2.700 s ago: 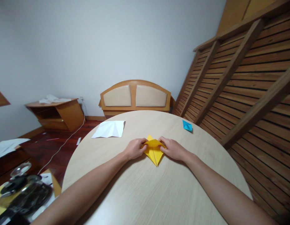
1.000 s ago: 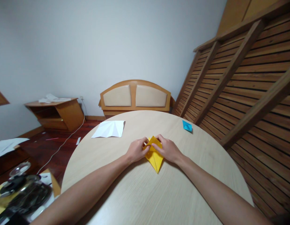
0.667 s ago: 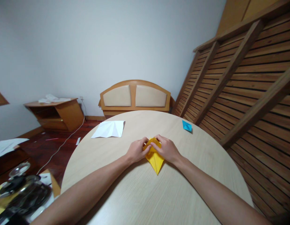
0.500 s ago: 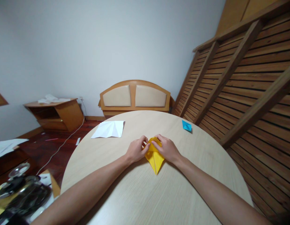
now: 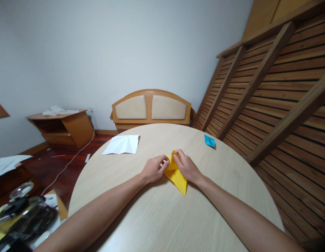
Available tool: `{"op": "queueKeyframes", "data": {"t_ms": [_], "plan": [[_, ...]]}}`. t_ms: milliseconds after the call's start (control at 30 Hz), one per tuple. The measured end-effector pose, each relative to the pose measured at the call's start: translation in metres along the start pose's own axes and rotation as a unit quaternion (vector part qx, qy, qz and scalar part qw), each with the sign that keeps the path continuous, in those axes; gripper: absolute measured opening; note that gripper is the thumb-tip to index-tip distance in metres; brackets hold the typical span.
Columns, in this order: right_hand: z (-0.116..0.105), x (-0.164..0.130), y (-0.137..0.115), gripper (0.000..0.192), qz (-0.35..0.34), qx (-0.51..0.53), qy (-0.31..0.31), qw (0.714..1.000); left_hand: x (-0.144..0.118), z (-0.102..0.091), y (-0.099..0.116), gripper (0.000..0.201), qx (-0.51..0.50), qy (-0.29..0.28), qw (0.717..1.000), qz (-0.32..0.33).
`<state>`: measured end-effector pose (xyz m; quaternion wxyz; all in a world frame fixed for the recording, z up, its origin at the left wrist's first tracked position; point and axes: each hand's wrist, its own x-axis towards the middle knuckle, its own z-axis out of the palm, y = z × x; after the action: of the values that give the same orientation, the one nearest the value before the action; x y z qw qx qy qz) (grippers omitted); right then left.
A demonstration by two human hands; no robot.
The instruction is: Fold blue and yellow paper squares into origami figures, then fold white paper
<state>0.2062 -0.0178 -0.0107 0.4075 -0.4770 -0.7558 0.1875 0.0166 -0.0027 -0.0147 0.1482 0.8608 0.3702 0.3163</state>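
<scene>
Between my hands is a folded sheet of yellow origami paper (image 5: 178,178), tapering to a point that faces me and slants a little to the right. My left hand (image 5: 154,168) pinches its upper left edge between thumb and fingers. On the other side my right hand (image 5: 187,165) grips the upper right part, thumb on top and fingers behind. The paper's top is bent up between the two hands, with a gap at the fold. Fingers hide parts of both upper edges.
The round wooden table (image 5: 152,217) carries a creased white sheet (image 5: 121,144) at the back left and a small folded blue paper piece (image 5: 209,141) at the back right. A slatted wooden panel (image 5: 256,105) leans at the right. Beyond the table stands a headboard (image 5: 152,120).
The yellow paper has turned, its lower point swinging to the right. Its top now bends up and parts between my hands. Both hands keep hold with small finger shifts.
</scene>
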Motion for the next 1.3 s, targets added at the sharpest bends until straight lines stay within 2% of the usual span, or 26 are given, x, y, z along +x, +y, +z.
{"op": "queueKeyframes", "data": {"t_ms": [267, 567, 767, 900, 1133, 1300], "plan": [[0.002, 0.0, 0.001, 0.019, -0.02, 0.024, -0.013, 0.999, 0.003, 0.005, -0.004, 0.014, -0.056, 0.03, 0.998, -0.009], [0.0, -0.001, -0.002, 0.025, -0.024, 0.03, -0.024, 0.999, 0.003, 0.005, -0.008, 0.012, -0.045, 0.043, 0.998, -0.03], [0.0, -0.004, 0.003, 0.071, -0.01, -0.016, -0.052, 0.998, 0.004, 0.004, -0.01, 0.008, -0.01, 0.046, 0.998, -0.051], [0.002, -0.005, 0.008, 0.087, -0.018, -0.03, -0.069, 0.997, 0.005, 0.005, -0.012, 0.008, 0.015, 0.044, 0.995, -0.083], [0.003, -0.005, 0.014, 0.086, 0.003, -0.057, -0.074, 0.996, 0.004, 0.005, -0.013, 0.01, 0.007, 0.049, 0.993, -0.108], [0.002, -0.004, 0.015, 0.078, 0.014, -0.075, -0.065, 0.995, 0.004, 0.006, -0.014, 0.033, -0.016, 0.061, 0.993, -0.105]]}}
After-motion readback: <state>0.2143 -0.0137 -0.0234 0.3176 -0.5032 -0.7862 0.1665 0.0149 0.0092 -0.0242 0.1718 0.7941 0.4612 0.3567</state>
